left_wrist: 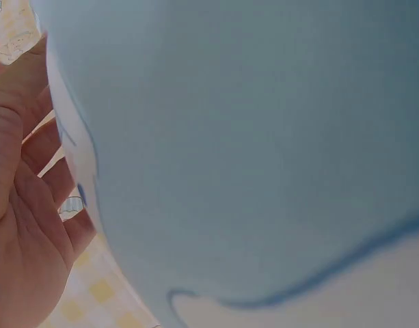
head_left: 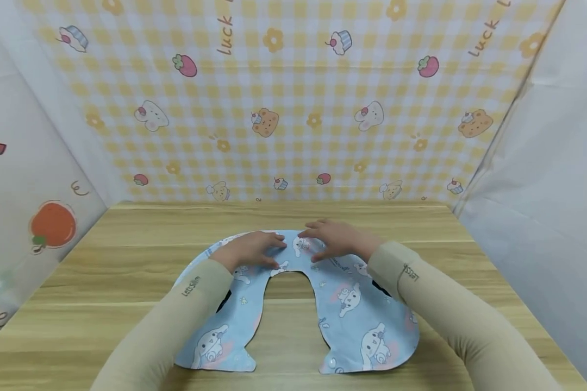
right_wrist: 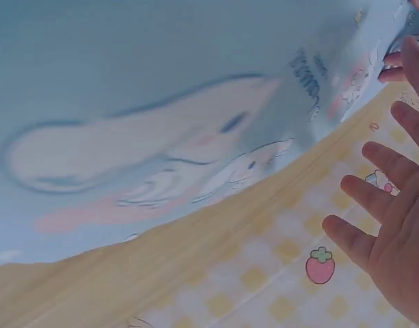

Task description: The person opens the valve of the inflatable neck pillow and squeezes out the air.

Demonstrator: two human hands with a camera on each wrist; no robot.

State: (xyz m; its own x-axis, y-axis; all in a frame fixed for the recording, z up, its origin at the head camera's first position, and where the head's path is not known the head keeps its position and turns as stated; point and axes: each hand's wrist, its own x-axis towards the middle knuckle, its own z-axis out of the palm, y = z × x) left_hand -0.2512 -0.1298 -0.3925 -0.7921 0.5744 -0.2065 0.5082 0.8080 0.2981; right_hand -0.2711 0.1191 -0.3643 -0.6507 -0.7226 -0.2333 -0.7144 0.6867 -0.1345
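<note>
While a white cloth [head_left: 29, 163] with a printed orange fruit stands along the left edge of the table [head_left: 78, 304], a light-blue U-shaped piece [head_left: 292, 259] (it carries drawings of a white, long-eared animal) lies about midway between the left and right edges, its curve toward the back edge. Over the left part of this curve is the left hand [head_left: 251, 250], its fingers extended. Over the right part, the right hand [head_left: 337, 239] has its fingers spread. Whether all the fingertips touch the piece, I cannot tell. A plain pale cloth [head_left: 543, 179] borders the right edge.
</note>
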